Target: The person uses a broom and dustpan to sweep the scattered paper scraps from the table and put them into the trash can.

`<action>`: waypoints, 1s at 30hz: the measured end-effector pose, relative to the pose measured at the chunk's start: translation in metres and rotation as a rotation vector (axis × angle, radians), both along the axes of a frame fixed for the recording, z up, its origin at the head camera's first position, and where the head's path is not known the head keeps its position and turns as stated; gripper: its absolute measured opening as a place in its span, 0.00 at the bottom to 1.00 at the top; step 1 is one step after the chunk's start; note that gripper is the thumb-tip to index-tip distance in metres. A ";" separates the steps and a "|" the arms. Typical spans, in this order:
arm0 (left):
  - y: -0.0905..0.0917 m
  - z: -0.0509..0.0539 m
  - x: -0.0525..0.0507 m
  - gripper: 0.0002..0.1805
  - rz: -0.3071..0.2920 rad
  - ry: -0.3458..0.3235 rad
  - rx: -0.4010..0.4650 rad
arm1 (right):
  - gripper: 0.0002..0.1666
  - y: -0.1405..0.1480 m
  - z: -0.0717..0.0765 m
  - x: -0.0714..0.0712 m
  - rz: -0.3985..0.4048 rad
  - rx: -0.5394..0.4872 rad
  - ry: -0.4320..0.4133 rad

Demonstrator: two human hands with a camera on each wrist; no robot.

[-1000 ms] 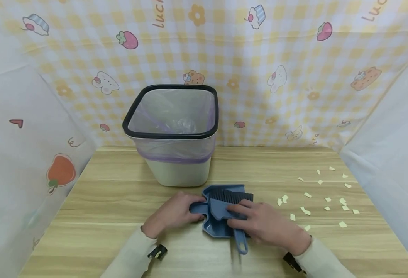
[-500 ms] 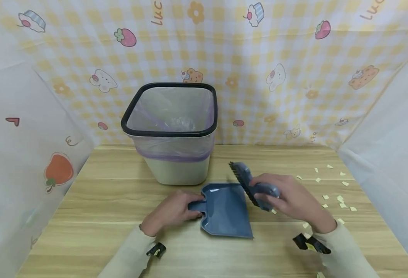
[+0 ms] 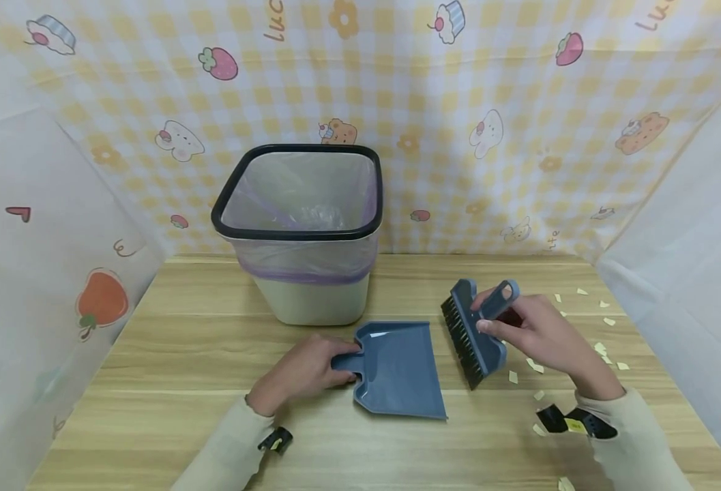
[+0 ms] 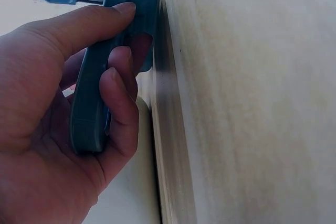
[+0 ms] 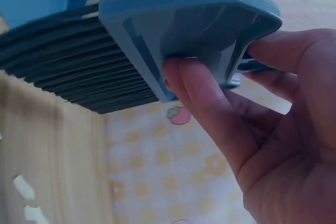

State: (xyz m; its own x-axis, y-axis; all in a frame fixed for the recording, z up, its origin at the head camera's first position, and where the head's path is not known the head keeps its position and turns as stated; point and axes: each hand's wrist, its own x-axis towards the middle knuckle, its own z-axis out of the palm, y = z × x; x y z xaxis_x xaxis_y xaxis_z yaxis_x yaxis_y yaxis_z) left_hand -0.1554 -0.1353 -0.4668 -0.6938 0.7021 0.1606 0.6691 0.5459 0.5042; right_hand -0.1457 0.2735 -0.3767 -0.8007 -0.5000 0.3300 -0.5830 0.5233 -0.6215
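A blue dustpan (image 3: 397,372) lies on the table with its wide edge facing right. My left hand (image 3: 305,372) grips its short handle (image 4: 90,98), fingers curled round it in the left wrist view. Just right of the dustpan, my right hand (image 3: 538,334) holds a small blue brush (image 3: 479,337) by its head, thumb and fingers pinching the plastic back. The dark bristles (image 5: 79,59) point left toward the dustpan and down, and the brush handle sticks up. Whether the bristle tips touch the table I cannot tell. Pale paper scraps (image 3: 535,366) lie beside and beyond my right hand.
Behind the dustpan stands a bin (image 3: 317,300) with a black rim and a clear liner. More scraps (image 3: 602,351) are scattered over the right side of the wooden table (image 3: 188,341). A patterned cloth (image 3: 434,136) hangs along the back.
My right hand has lifted the brush off the dustpan, carried it right and turned it so the bristles face the pan. My left hand has stayed on the dustpan handle.
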 end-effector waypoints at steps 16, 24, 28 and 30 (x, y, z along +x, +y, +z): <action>0.000 -0.004 -0.003 0.23 -0.027 -0.007 0.035 | 0.10 0.000 -0.016 -0.006 -0.048 0.004 -0.185; -0.007 -0.036 -0.016 0.23 -0.048 0.035 0.083 | 0.09 -0.004 -0.017 -0.008 -0.002 0.038 -0.176; -0.010 -0.044 -0.019 0.25 -0.045 0.027 0.096 | 0.07 -0.007 -0.016 -0.010 -0.004 0.037 -0.176; -0.010 -0.049 -0.020 0.25 -0.036 0.025 0.097 | 0.10 -0.008 -0.016 -0.009 -0.009 0.030 -0.170</action>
